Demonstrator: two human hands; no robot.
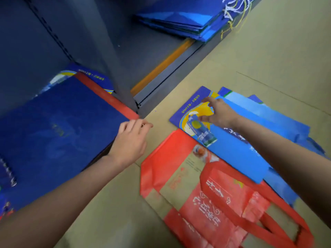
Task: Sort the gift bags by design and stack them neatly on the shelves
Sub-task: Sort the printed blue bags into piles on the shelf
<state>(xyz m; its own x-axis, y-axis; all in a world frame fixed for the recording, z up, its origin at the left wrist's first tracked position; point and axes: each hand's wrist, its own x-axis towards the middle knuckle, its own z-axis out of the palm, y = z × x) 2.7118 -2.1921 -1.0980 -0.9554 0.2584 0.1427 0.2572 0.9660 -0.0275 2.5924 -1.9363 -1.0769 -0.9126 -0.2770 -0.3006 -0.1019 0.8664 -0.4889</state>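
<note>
A dark blue gift bag with a red edge [59, 119] lies flat on top of a pile on the low shelf at the left. My left hand [130, 138] rests at its right corner, fingers curled, holding nothing that I can see. On the floor lies a blue and yellow gift bag [231, 149] printed with a can, on top of other blue bags. My right hand [216, 111] lies on its upper part with the fingers spread. Red fabric bags with long handles [211, 199] lie below it.
A stack of blue bags with cord handles [180, 18] sits on the shelf at the top. A grey upright post [116, 68] divides the shelf bays, beside an orange beam [161, 65]. Cardboard [268, 51] covers the floor.
</note>
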